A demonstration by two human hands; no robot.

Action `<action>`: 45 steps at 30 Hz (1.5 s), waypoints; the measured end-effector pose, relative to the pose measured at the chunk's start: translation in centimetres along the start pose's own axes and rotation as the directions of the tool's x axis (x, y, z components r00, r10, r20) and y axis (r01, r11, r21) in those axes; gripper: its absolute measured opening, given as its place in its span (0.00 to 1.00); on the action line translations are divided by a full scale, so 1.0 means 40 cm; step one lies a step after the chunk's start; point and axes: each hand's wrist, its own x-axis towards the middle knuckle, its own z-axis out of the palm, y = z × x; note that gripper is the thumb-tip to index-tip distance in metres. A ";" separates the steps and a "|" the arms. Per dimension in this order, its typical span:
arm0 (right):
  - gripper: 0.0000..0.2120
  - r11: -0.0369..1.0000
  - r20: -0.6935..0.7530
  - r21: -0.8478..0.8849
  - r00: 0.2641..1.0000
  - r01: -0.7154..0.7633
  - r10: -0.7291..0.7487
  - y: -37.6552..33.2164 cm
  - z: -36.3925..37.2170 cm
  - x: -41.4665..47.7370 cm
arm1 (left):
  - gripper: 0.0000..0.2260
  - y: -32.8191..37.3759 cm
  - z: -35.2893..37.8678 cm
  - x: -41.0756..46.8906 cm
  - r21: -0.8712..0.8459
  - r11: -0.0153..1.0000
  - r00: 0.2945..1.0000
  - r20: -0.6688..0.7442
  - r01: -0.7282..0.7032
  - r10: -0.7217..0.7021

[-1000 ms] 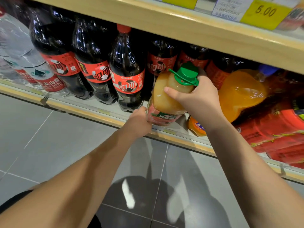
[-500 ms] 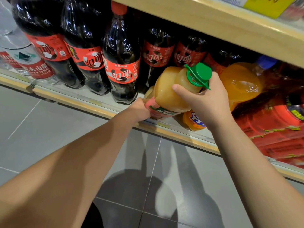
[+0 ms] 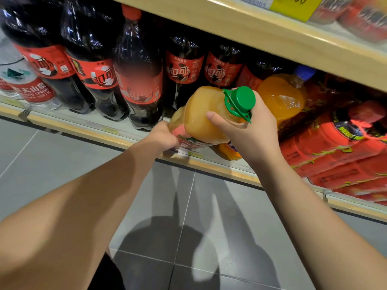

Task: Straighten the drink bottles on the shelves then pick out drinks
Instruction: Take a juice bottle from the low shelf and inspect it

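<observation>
A large juice bottle (image 3: pixel 206 114) with pale orange liquid, a green cap and a red label leans toward me at the front edge of the lower shelf (image 3: pixel 109 130). My right hand (image 3: pixel 249 130) grips its shoulder just under the cap, thumb across the front. My left hand (image 3: pixel 162 136) holds its lower body near the label. Behind it lies an orange soda bottle (image 3: pixel 280 97) with a blue cap. Several dark cola bottles (image 3: pixel 138 74) with red labels stand in rows to the left.
A clear water bottle (image 3: pixel 25 86) stands at the far left. Red-wrapped drink packs (image 3: pixel 339 147) fill the shelf at the right. The upper shelf's wooden edge (image 3: pixel 272 40) with a yellow price tag (image 3: pixel 293 5) hangs just above. Grey floor tiles (image 3: pixel 188 227) lie below.
The juice bottle has tipped further toward me and to the right in both hands. The view has shifted closer to the shelf and to the right.
</observation>
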 end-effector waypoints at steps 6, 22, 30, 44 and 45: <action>0.22 0.988 -0.077 0.145 0.995 -0.056 0.068 -0.018 -0.044 -0.040 | 0.29 0.026 -0.046 -0.056 -0.033 0.995 0.993 -0.078 -0.092 0.089; 0.20 0.911 -0.102 0.276 0.933 -0.307 0.345 -0.357 -0.349 -0.218 | 0.20 0.198 -0.180 -0.628 -0.207 0.957 0.978 0.085 0.203 -0.190; 0.24 0.835 -0.050 0.406 0.903 -0.372 0.427 -0.698 -0.627 -0.245 | 0.05 0.561 -0.314 -0.980 -0.184 0.955 0.955 0.229 0.232 -0.188; 0.31 0.839 -0.496 0.425 0.688 -0.339 0.529 -1.098 -1.155 -0.423 | 0.06 1.118 -0.301 -1.396 -0.098 0.988 0.958 0.273 0.123 -0.092; 0.32 0.840 -0.513 0.420 0.675 -0.342 0.531 -1.109 -1.191 -0.430 | 0.05 1.139 -0.279 -1.413 -0.106 0.988 0.956 0.282 0.110 -0.076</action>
